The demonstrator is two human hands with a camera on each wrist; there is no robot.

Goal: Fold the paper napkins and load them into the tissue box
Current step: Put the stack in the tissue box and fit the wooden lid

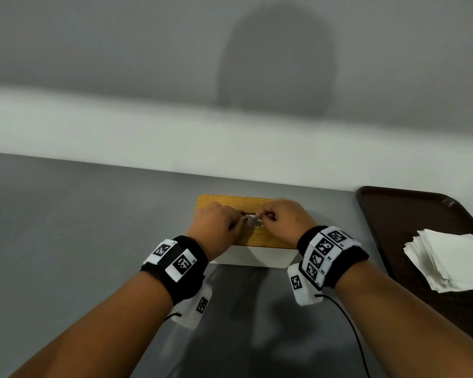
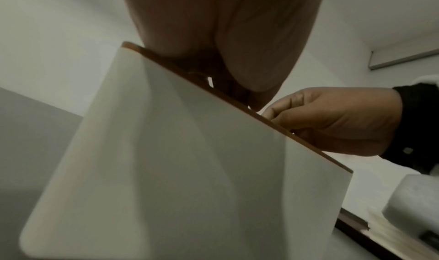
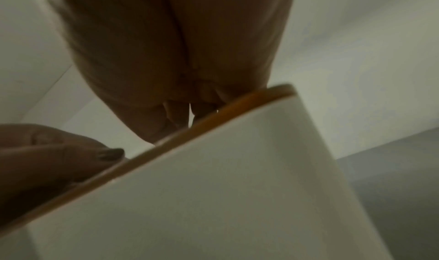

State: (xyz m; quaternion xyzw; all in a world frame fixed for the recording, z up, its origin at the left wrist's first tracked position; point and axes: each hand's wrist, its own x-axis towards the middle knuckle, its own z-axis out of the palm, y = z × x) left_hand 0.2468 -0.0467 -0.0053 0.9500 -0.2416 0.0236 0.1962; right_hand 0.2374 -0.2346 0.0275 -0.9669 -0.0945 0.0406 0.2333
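A white tissue box (image 1: 253, 256) with a wooden lid (image 1: 271, 238) stands on the grey table, seen from below as a white wall (image 2: 190, 170) (image 3: 213, 189) in both wrist views. Both hands rest on the lid over its slot. My left hand (image 1: 219, 222) and right hand (image 1: 281, 216) pinch a small piece of white napkin (image 1: 253, 221) between them at the slot. The right hand (image 2: 332, 121) shows curled over the lid edge in the left wrist view. The left hand's fingers (image 3: 59, 155) show in the right wrist view. Most of the napkin is hidden by the fingers.
A dark brown tray (image 1: 410, 214) lies at the right with a stack of unfolded white napkins (image 1: 448, 260) on it. A white wall runs behind the table. Bare grey table surface (image 1: 79, 227) spreads to the left. Cables hang from both wristbands.
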